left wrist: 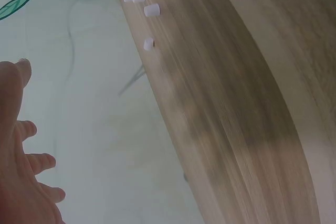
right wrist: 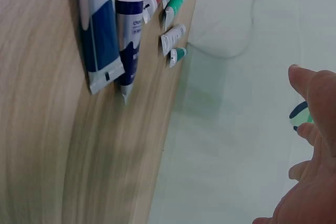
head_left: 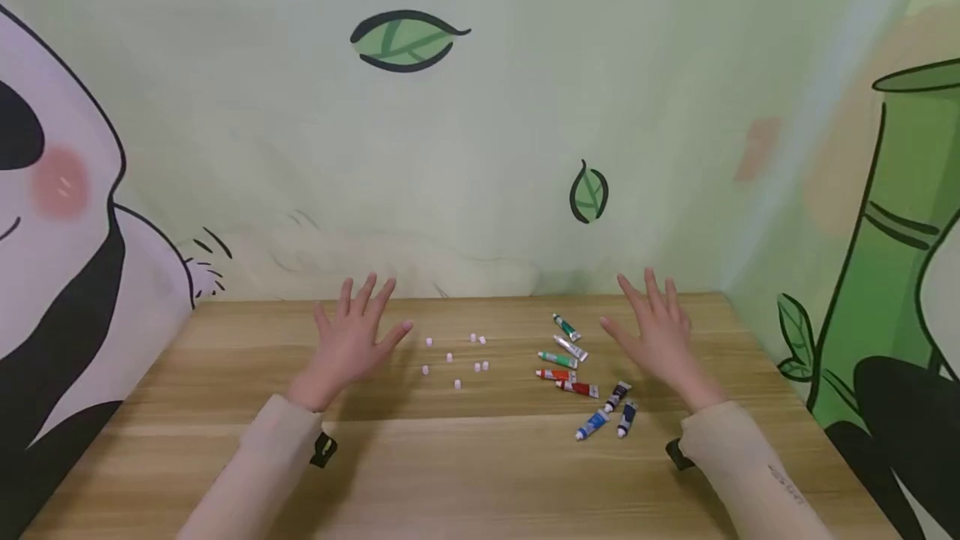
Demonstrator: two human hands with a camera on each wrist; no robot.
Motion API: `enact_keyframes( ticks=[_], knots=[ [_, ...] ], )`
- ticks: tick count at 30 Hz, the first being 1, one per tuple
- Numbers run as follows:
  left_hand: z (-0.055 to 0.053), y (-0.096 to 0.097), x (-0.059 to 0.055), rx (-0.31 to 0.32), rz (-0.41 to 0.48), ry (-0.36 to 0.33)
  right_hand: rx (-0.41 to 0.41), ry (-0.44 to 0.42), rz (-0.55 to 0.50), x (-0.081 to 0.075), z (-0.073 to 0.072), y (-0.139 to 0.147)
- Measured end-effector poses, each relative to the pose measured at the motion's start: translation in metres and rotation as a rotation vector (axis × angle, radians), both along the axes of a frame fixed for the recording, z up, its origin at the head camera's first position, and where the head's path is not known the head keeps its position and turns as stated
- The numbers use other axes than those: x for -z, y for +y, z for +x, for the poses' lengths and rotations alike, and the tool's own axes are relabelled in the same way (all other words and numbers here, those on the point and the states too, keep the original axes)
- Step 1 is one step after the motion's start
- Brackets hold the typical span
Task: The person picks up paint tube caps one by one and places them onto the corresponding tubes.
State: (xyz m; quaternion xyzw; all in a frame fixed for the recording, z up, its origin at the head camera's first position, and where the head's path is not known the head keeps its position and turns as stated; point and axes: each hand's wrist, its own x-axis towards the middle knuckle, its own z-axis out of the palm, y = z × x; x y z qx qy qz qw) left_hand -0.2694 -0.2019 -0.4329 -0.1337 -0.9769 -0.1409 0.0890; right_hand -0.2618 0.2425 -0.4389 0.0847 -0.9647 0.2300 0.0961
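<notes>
My left hand [head_left: 348,348] hovers over the left part of the table, fingers spread and straight, holding nothing. To its right lie several small white caps [head_left: 449,357], scattered loosely; they also show at the top of the left wrist view. My right hand [head_left: 662,344] is likewise spread and holds nothing, just right of a group of small paint tubes. A dark green tube [head_left: 567,327], a silver-white one [head_left: 571,347] and a light green one [head_left: 558,360] lie farthest back. Nearer are an orange-red tube [head_left: 556,375], a dark red tube [head_left: 577,389] and several blue and dark ones [head_left: 592,425].
The wooden table [head_left: 450,473] meets a pale green wall [head_left: 480,148] at its back edge. Painted leaves, a panda [head_left: 60,273] and a bamboo stalk [head_left: 870,273] decorate the wall. A dark strap piece [head_left: 324,450] shows beneath the left sleeve.
</notes>
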Motion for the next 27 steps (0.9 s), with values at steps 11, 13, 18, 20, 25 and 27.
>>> enact_keyframes(
  ticks=[11,13,18,20,25,27],
  knots=[
    [-0.002,-0.004,-0.004,0.016,-0.030,-0.043,-0.026,-0.038,-0.017,-0.013,0.004,0.000],
    [-0.002,-0.004,-0.005,0.019,-0.039,-0.054,-0.034,-0.050,-0.021,-0.016,0.005,0.001],
    [-0.004,-0.005,-0.010,0.037,-0.052,-0.044,-0.106,-0.057,0.006,-0.022,0.005,0.012],
    [-0.004,-0.006,-0.010,0.052,-0.059,-0.045,-0.164,-0.063,0.016,-0.021,0.007,0.019],
    [0.002,-0.006,-0.003,0.092,-0.069,-0.099,-0.288,-0.150,0.033,-0.013,0.018,0.031],
    [0.005,-0.005,0.002,0.107,-0.057,-0.102,-0.309,-0.192,0.029,-0.009,0.024,0.034]
  ],
)
